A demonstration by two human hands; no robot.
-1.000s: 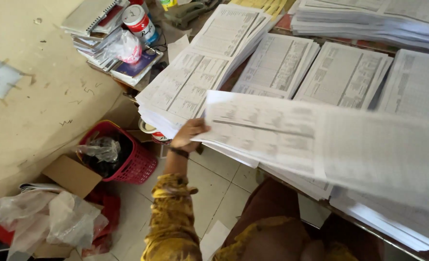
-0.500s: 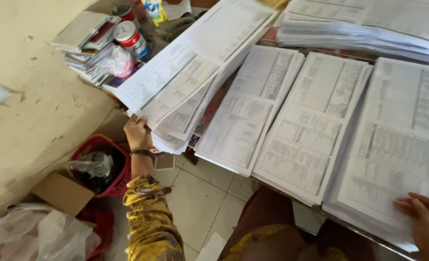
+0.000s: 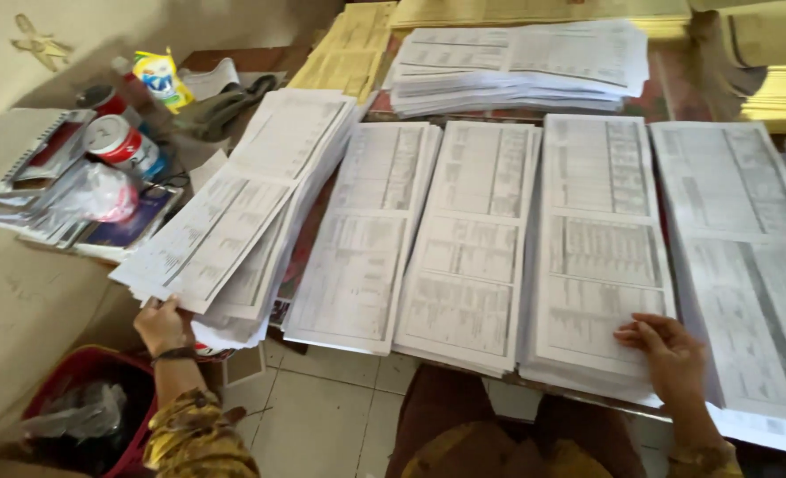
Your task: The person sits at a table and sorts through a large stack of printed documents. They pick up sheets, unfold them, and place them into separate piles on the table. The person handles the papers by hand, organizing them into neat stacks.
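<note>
Table (image 3: pixel 676 84): L hand (image 3: pixel 161 325) grips skewed stack (image 3: pixel 234 221), R hand (image 3: pixel 667 354) on another stack (image 3: pixel 598 257).

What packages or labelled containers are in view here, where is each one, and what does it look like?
Yellow pouch: far left of the table, upright, yellow with a blue and white label.
Labelled can: left, lying on its side on the stacked books, round, red and white.
Second can: just behind it, red, mostly hidden.
Clear plastic bag: on the books, crumpled, whitish.

Matt printed paper stacks (image 3: pixel 464 257), glossy metal can (image 3: pixel 120 143) — plastic basket (image 3: pixel 74 389)
</note>
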